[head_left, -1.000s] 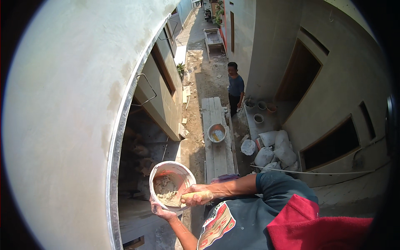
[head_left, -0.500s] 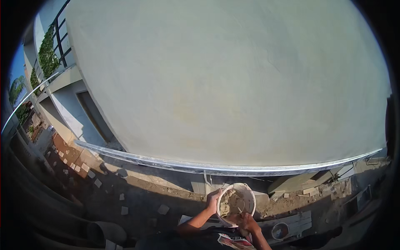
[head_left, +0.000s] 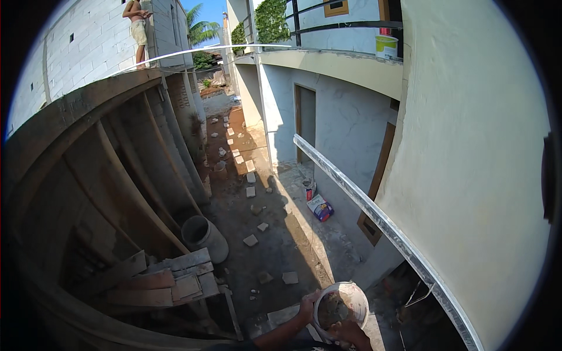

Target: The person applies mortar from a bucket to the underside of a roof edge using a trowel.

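A white bucket (head_left: 362, 305) with grey, wet-looking mortar (head_left: 335, 310) inside is at the lower middle of the view, its open top facing up. My left hand (head_left: 308, 305) is closed on the left side of its rim. Over the near rim, my right hand (head_left: 350, 333) is curled with the fingers closed. What that hand grips, if anything, is hidden by the hand and the bucket.
A long metal beam (head_left: 383, 219) runs beside the smooth plastered wall (head_left: 468, 146) on the right. Below lie an alley with scattered pale blocks (head_left: 250, 240), a large grey drum (head_left: 216, 240) and stacked boards (head_left: 187, 286). Another person (head_left: 138, 32) stands high at upper left.
My view has swung left, bringing the alley, the block wall and the other person into sight. Both hands stay at the bucket, which now sits slightly lower in the picture.
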The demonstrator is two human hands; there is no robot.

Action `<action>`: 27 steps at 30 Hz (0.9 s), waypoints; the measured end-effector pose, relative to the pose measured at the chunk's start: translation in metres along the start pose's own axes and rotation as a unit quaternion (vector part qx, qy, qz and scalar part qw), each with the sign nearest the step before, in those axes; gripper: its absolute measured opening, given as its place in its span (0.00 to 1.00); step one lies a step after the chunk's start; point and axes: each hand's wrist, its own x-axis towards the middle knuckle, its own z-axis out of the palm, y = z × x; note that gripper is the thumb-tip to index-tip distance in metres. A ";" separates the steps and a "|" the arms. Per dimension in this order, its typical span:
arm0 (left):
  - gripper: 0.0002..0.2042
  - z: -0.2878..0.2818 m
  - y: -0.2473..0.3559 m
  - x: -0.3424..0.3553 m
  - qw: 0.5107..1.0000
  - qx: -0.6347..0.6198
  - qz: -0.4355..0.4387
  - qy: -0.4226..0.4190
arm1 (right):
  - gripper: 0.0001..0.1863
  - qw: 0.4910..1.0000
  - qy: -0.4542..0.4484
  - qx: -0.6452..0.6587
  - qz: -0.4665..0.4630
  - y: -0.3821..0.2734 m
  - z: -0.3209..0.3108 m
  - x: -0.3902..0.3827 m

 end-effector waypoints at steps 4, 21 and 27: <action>0.27 -0.043 0.024 -0.004 0.989 -0.117 -0.031 -0.084 | 0.20 0.988 -0.150 0.013 -0.039 -0.014 -0.006 0.013; 0.31 -0.075 0.035 -0.003 0.987 -0.147 0.018 -0.056 | 0.25 0.790 0.207 0.479 0.321 -0.015 -0.055 -0.044; 0.32 -0.063 0.029 -0.017 0.987 -0.149 0.028 -0.049 | 0.25 0.734 0.259 0.536 0.328 -0.022 -0.036 -0.038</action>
